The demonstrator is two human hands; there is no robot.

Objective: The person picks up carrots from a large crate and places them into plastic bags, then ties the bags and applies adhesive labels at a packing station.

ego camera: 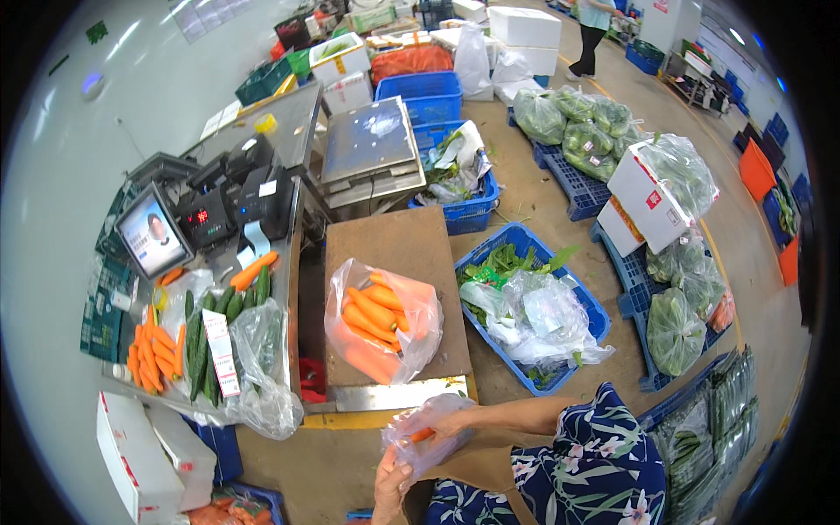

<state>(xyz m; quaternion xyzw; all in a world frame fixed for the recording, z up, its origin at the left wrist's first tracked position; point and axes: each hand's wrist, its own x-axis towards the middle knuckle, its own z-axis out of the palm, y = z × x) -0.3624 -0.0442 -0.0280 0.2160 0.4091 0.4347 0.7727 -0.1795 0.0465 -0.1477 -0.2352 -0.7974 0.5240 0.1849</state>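
Between my hands is a thin clear plastic bag (430,453) with an orange carrot (422,434) showing in it. My left hand (394,476) grips the bag's lower side. My right hand (449,426) is at the carrot, its fingers partly covered by the film. Just ahead, a clear bag of several carrots (374,314) lies open on the brown platform of a floor scale (394,239). Left of it, loose carrots (156,354) and cucumbers (200,354) lie on a metal table, with a strip of printed labels (221,354) across the cucumbers.
A screen (154,231) and label printers (262,203) stand on the table. Right of the scale is a blue crate (531,387) of leaves and plastic. Pallets (577,190) hold bagged vegetables. Foam boxes (138,453) stand lower left. A person (594,33) stands far back.
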